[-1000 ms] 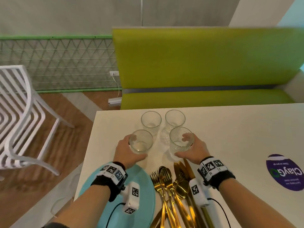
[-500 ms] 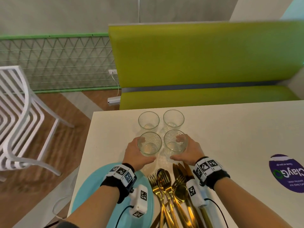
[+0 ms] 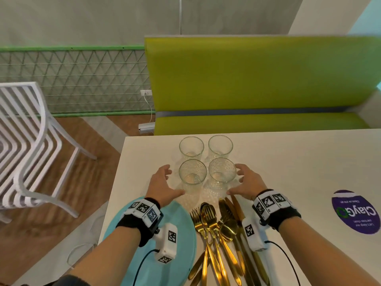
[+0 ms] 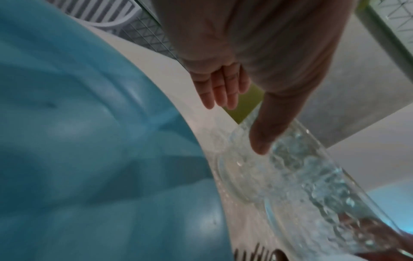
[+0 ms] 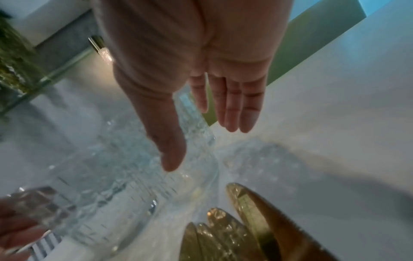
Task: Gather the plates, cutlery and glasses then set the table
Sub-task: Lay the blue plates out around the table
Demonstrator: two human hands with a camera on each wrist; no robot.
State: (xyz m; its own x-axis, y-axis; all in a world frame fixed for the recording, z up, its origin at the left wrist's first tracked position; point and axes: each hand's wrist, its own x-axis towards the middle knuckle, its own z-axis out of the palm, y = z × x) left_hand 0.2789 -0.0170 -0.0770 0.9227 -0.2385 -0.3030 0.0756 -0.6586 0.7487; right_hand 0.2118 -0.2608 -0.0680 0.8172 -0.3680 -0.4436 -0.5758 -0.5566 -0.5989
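Both hands have let go of the two near glasses they were gripping a moment ago, and those glasses now stand side by side behind... rather, just in front of the two far ones, making a tight square of four. Left hand point(image 3: 162, 185) hovers just left of the near left glass point(image 3: 192, 174), its grip released, fingers spread and not touching the glass in the head view; the left wrist view shows the thumb in front of the glass wall, and contact there cannot be told. Right hand point(image 3: 246, 183) mirrors it beside the near right glass point(image 3: 222, 172), grip likewise released. Behind stand the far left glass point(image 3: 191, 147) and far right glass point(image 3: 220, 145), near the tabletop point(image 3: 299, 162) edge.

Close under the left wrist lies a turquoise plate point(image 3: 181, 228). Between the forearms a heap of gold cutlery point(image 3: 218, 234) lies just behind the near glasses, tips toward them. A purple round sticker point(image 3: 355, 211) sits well to the right. Beyond the tabletop stands a green bench seat point(image 3: 257, 79); a white slatted chair point(image 3: 26, 141) is on the wood floor at left.
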